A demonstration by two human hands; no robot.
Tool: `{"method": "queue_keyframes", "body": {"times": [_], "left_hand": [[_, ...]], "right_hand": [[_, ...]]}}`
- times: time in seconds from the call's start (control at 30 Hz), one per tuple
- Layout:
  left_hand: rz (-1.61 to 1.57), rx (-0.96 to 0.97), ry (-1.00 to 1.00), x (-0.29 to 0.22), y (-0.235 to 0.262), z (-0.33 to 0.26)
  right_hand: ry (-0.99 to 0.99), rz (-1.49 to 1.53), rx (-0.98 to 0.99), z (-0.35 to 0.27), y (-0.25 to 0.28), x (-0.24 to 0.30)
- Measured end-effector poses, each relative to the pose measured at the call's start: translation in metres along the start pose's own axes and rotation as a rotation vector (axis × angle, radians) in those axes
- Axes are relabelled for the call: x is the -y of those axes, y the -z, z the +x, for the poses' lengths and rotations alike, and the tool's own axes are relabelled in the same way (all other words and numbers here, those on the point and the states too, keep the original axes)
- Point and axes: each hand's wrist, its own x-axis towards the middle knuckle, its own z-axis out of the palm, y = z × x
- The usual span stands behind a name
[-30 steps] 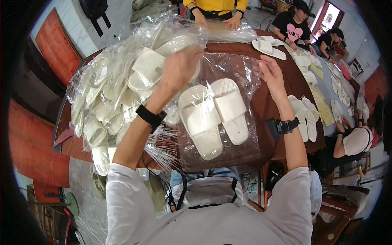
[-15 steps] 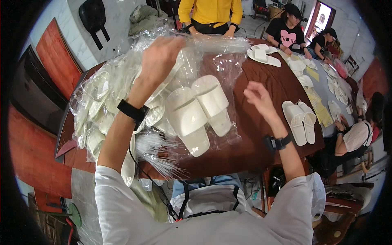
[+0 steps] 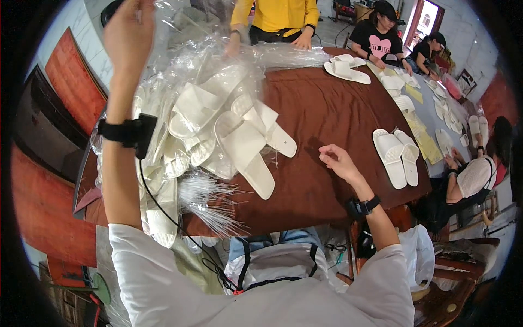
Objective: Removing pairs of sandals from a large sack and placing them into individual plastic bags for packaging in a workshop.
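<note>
The left hand (image 3: 128, 32) gripped the clear bag (image 3: 218, 82) of white slippers (image 3: 245, 147) raised high, best lifted steadily, while the right hand (image 3: 339, 162) hovered open and empty over the desk (image 3: 327, 109).

Left hand (image 3: 128, 30) fingertips cut off by top edge, grip on plastic bag (image 3: 180, 49) unclear, slippers (image 3: 180, 158) in pile blurred behind wrap, far slippers (image 3: 455, 117) too small.
</note>
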Motion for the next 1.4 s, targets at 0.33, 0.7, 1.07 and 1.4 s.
{"method": "queue_keyframes", "body": {"times": [0.33, 0.7, 1.07, 1.4], "left_hand": [[0.529, -0.016, -0.174, 0.074, 0.15, 0.011], [-0.897, 0.189, 0.687, 0.016, 0.099, -0.119], [-0.576, 0.588, 0.556, 0.005, 0.027, -0.212], [-0.422, 0.685, 0.245, -0.054, -0.004, -0.227]], "right_hand": [[0.024, 0.107, 0.048, -0.017, 0.0, 0.043], [0.048, 0.426, 0.486, -0.039, -0.022, 0.097], [-0.119, 0.467, 0.242, -0.106, 0.012, 0.058], [-0.306, 0.426, 0.132, -0.15, 0.063, 0.013]]}}
